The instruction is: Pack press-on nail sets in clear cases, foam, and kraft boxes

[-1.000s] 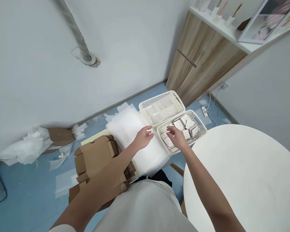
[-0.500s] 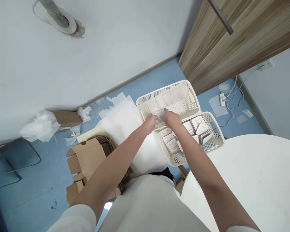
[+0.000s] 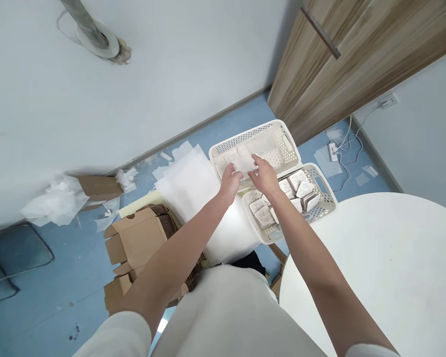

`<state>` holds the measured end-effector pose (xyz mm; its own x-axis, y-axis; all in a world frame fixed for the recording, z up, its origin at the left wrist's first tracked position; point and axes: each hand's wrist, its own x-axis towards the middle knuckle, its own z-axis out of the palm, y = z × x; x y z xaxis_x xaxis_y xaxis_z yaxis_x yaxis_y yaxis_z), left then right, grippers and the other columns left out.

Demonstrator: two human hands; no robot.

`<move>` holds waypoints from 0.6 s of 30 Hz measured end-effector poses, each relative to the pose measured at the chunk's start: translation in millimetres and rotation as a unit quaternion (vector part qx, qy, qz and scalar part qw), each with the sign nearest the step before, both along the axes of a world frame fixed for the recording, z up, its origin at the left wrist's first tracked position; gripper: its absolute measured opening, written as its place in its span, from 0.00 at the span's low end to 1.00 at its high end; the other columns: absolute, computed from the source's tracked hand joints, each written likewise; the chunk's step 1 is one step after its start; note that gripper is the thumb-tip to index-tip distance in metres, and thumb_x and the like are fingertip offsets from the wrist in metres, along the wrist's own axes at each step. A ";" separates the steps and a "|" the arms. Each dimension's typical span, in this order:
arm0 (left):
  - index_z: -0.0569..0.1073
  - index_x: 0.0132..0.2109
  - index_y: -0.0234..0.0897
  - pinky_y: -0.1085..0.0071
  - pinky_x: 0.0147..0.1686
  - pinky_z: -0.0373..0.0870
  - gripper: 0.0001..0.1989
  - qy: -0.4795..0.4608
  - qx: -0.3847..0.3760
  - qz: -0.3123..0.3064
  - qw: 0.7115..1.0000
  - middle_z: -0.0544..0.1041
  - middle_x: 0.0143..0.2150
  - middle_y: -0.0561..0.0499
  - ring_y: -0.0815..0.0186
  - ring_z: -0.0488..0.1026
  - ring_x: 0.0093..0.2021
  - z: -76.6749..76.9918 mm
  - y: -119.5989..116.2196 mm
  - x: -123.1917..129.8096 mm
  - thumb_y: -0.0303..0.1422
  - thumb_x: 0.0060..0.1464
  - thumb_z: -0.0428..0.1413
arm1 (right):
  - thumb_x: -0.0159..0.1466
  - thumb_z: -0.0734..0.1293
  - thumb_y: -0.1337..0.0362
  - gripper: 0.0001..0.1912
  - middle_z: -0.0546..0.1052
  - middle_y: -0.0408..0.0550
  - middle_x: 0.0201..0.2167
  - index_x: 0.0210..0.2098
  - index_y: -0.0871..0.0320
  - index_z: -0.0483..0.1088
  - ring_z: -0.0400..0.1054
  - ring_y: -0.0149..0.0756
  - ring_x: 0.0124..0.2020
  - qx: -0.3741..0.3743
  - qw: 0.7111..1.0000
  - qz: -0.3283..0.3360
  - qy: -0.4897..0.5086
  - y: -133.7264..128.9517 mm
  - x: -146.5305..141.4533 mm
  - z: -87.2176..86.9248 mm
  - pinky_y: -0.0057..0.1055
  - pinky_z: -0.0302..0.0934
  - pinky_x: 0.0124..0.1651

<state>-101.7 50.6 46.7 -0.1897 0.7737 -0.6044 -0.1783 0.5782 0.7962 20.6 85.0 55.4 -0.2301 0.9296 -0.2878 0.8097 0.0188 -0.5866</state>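
Observation:
Both of my hands are over the far white perforated basket, facing each other. Between them is a small translucent plastic bag, its outline hard to separate from similar clear packets lying in that basket. My left hand has its fingers curled at the bag's left edge. On the opposite edge, my right hand grips with finger and thumb somewhat apart. Below my right forearm stands the near white basket, holding several stacks of white printed cards, partly hidden by the arm.
White sheets lie left of the baskets, beside flattened brown cardboard boxes. A round white table is at the right. Crumpled plastic and a power strip are on the blue floor, near a wooden cabinet.
My hands have shifted slightly, and the right fingers have spread around the translucent bag, which is raised a little between them. The whole view has moved slightly with my head.

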 end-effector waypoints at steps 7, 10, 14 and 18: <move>0.57 0.58 0.42 0.72 0.38 0.66 0.32 -0.004 0.116 -0.053 0.992 0.64 0.48 0.48 0.71 0.68 0.38 45.8 -69.3 4.2 0.25 0.43 0.53 | 0.56 0.61 0.64 0.30 0.66 0.50 0.44 0.57 0.55 0.53 0.65 0.30 0.30 0.010 0.975 -0.139 0.175 -84.4 20.7 48.4 0.35 0.61 0.40; 0.57 0.58 0.44 0.74 0.35 0.67 0.32 -0.046 0.130 -0.113 0.984 0.66 0.43 0.50 0.74 0.67 0.33 58.8 -115.1 1.6 0.26 0.45 0.53 | 0.53 0.64 0.62 0.36 0.66 0.49 0.44 0.59 0.52 0.48 0.65 0.29 0.29 -0.022 0.943 -0.217 0.252 -143.7 25.9 64.8 0.33 0.62 0.34; 0.60 0.58 0.45 0.75 0.33 0.67 0.30 -0.077 0.136 -0.185 0.970 0.65 0.42 0.51 0.76 0.66 0.30 71.7 -177.7 -6.2 0.28 0.46 0.54 | 0.49 0.67 0.61 0.40 0.65 0.46 0.42 0.59 0.48 0.49 0.64 0.28 0.28 -0.037 0.910 -0.289 0.297 -226.5 23.2 79.3 0.30 0.62 0.30; 0.59 0.58 0.43 0.74 0.34 0.68 0.29 -0.092 0.144 -0.253 0.952 0.67 0.41 0.50 0.74 0.68 0.34 78.6 -230.0 -6.7 0.29 0.46 0.54 | 0.50 0.66 0.58 0.33 0.66 0.46 0.42 0.55 0.49 0.54 0.66 0.30 0.29 -0.035 0.877 -0.346 0.330 -303.2 22.9 89.6 0.29 0.63 0.30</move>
<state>-108.3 -179.4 125.3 0.3404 0.8765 -0.3403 -0.0869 0.3897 0.9169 43.5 -218.3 144.9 0.2446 0.8978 -0.3663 0.0959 -0.3983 -0.9122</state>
